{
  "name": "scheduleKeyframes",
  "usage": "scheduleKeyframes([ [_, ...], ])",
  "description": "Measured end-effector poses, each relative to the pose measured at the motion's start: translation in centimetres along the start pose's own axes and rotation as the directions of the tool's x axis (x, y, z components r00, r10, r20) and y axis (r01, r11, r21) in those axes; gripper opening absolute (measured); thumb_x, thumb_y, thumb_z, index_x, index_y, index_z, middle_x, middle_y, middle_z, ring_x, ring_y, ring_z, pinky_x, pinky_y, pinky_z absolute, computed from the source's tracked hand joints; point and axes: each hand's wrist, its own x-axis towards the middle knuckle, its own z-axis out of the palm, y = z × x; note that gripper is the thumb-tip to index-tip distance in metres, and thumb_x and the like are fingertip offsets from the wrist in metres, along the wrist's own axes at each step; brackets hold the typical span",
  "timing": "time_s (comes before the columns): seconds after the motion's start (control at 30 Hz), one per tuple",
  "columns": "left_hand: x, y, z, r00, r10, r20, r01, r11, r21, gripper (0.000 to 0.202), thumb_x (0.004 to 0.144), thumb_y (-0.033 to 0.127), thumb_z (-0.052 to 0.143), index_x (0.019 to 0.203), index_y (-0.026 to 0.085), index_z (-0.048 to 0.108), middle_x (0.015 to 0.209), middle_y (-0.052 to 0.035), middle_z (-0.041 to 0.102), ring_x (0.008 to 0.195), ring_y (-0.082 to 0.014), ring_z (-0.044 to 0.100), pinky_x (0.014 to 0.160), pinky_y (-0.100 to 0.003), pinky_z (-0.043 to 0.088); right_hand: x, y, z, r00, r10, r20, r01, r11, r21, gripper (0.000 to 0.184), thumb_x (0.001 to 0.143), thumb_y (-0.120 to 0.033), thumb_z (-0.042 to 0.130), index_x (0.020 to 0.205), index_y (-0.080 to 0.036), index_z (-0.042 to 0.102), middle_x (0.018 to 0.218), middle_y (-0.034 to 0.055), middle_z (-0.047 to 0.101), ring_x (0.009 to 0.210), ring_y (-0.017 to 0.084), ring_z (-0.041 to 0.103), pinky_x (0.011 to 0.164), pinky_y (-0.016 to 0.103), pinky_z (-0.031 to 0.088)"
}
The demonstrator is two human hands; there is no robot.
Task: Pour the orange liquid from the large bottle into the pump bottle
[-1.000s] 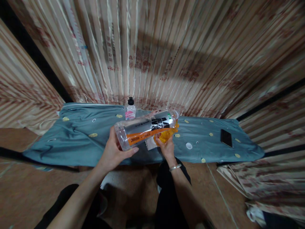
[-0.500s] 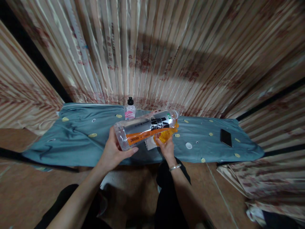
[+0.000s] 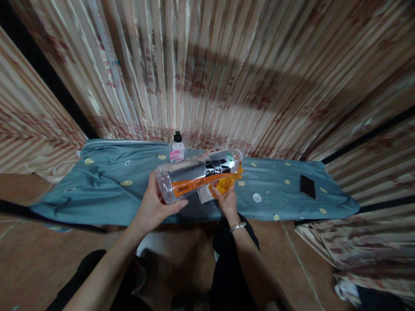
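A long, narrow worktop [image 3: 106, 190] lies under a blue-green cloth [image 3: 288, 203] dotted with yellow and white shapes, creased at the left. Striped curtains [image 3: 210, 56] hang behind and at both sides, with black poles [image 3: 48, 75] at the ends; the floor [image 3: 279, 255] is brown. A phone [image 3: 308, 187] lies at right, and a small black-capped bottle [image 3: 177, 153] stands near the back edge. Above the worktop's middle, the left hand [image 3: 157, 201] is curled around the base of a tilted clear bottle [image 3: 197, 172], and the right hand [image 3: 228, 199] grips an orange object [image 3: 226, 185] beside white paper [image 3: 205, 195].
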Motion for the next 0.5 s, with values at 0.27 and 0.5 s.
scheduleKeyframes([
  [0.27, 0.1, -1.1, 0.0, 0.998, 0.059, -0.018, -0.058, 0.998, 0.02, 0.087, 0.056, 0.043, 0.102, 0.128, 0.024, 0.056, 0.131, -0.0118, 0.076, 0.123, -0.0382, 0.079, 0.107, -0.053, 0.068, -0.1, -0.1, 0.1, 1.0, 0.014, 0.005, -0.014, 1.0, 0.015, 0.071, 0.075, -0.061, 0.084, 0.128, -0.022, 0.059, 0.103, 0.0126, 0.084, 0.102, 0.038, 0.082, 0.084, 0.044, 0.064],
  [0.5, 0.1, -0.7, 0.0, 1.0, 0.03, -0.005, -0.03, 1.0, 0.001, 0.087, 0.053, 0.037, 0.103, 0.126, 0.023, 0.057, 0.133, -0.0122, 0.076, 0.124, -0.0376, 0.078, 0.11, -0.054, 0.067, 0.0, 0.1, 0.0, 1.0, 0.002, 0.021, -0.003, 1.0, 0.03, 0.071, 0.075, -0.058, 0.085, 0.13, -0.023, 0.059, 0.104, 0.0102, 0.084, 0.1, 0.035, 0.083, 0.084, 0.042, 0.064],
])
